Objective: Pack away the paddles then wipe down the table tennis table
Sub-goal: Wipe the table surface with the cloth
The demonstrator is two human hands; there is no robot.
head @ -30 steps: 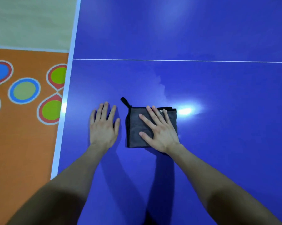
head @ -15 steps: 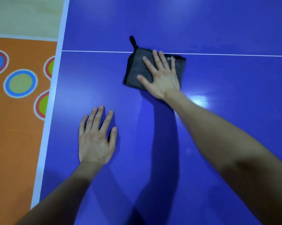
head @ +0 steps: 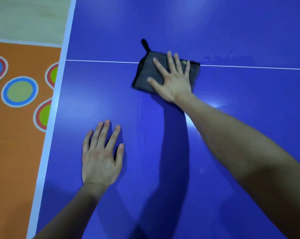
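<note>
A folded grey cloth (head: 145, 78) with black trim and a black loop lies on the blue table tennis table (head: 249, 109), across the thin white centre line (head: 102, 61). My right hand (head: 173, 80) presses flat on the cloth with its fingers spread and straight. My left hand (head: 100, 154) rests flat on the bare table surface, nearer to me and to the left of the cloth. No paddles are in view.
The table's white left edge (head: 54, 109) runs from top to bottom. Beyond it lies an orange floor mat (head: 11, 152) with coloured circles, and pale wood flooring (head: 24, 18) at the top left.
My right hand has pushed the cloth away from me, from beside my left hand up onto the white centre line. My left hand has stayed flat on the table.
</note>
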